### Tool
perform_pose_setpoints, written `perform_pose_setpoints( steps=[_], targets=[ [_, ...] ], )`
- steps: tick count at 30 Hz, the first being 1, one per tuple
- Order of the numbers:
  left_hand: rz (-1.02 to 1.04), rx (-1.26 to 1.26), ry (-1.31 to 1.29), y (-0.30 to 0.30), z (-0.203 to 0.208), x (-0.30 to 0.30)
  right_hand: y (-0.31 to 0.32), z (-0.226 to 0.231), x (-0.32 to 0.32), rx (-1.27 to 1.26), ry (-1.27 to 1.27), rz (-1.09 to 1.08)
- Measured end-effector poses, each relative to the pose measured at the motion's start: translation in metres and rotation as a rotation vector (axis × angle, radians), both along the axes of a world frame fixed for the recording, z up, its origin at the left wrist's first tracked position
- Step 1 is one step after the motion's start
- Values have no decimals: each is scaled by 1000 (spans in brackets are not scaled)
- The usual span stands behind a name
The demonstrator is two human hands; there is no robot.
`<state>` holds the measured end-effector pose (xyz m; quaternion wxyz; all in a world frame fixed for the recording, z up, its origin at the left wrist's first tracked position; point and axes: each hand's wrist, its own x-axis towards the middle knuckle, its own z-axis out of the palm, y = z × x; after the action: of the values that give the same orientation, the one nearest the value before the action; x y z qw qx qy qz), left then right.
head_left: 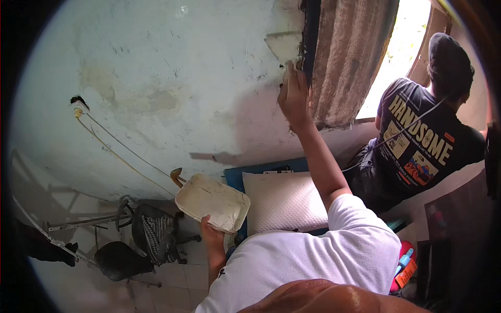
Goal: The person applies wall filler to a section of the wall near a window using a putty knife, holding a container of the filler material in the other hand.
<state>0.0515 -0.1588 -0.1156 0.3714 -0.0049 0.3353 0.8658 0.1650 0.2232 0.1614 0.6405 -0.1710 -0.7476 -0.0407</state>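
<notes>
My left hand (212,236) grips the near edge of a shallow, pale rectangular tub (213,202). A whitish coating covers its inside. My right hand (296,101) is raised to the wall, its fingers closed beside the dark window frame (311,39). From the fingertips a pale triangular blade, seemingly a putty knife (284,44), fans out against the wall; its handle is hidden in the hand. A curved brown piece (177,177) sticks out past the tub's far left edge; I cannot make out what it belongs to.
A white quilted cushion (284,201) lies on a blue surface (235,177) below the wall. At right, another person (417,130) in a dark printed shirt sits by the bright window. Cables run from a wall socket (78,107). Black chairs (151,232) stand at left.
</notes>
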Motion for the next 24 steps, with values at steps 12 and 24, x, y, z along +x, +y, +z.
perform_pose_setpoints(
  steps=[12,24],
  targets=[
    [20,43,-38,-23,14,19,-4,-1,9,59,14,-104],
    [6,73,115,-25,13,21,-72,-69,57,-668,201,729]
  ],
)
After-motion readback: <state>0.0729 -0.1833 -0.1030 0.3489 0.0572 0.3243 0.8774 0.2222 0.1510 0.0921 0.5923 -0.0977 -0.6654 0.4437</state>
